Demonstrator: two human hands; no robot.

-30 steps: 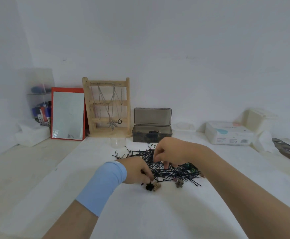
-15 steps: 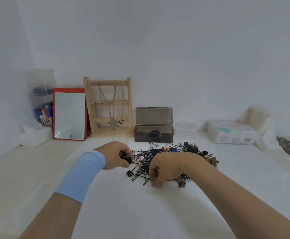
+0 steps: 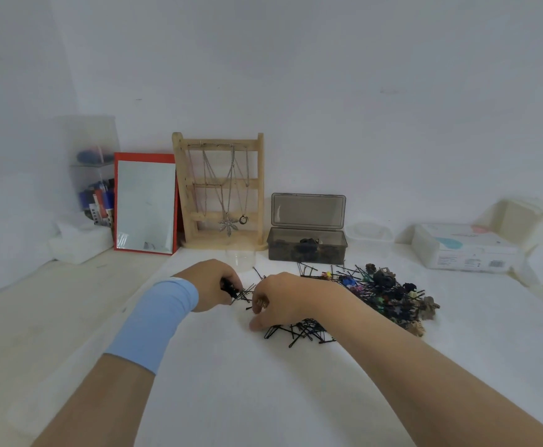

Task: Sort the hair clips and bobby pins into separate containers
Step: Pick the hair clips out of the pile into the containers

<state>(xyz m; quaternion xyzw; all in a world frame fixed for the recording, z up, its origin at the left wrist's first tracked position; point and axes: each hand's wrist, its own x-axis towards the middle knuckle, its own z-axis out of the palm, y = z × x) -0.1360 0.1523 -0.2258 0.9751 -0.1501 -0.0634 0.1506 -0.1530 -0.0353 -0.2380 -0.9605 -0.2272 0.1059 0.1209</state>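
Note:
A heap of black bobby pins (image 3: 305,332) lies on the white table (image 3: 231,382), with small coloured hair clips (image 3: 389,295) piled to its right. My left hand (image 3: 213,283), a blue band on its wrist, grips a small black hair clip (image 3: 230,288) at the heap's left edge. My right hand (image 3: 276,301) has its fingers curled down onto the pins just right of the left hand; what it holds is hidden. A smoky grey box (image 3: 307,248) with its lid up stands behind the heap and holds a few dark clips. A small clear cup (image 3: 240,258) stands left of the box.
Along the wall stand a red-framed mirror (image 3: 146,201), a wooden necklace stand (image 3: 221,191), a clear organiser (image 3: 94,175), a clear tub (image 3: 368,235), a white wipes pack (image 3: 464,248) and a cream container (image 3: 518,214).
My view has shifted left, so the heap now sits further right. My left hand has lifted a black clip from the heap's near edge. My right hand has come over beside the left.

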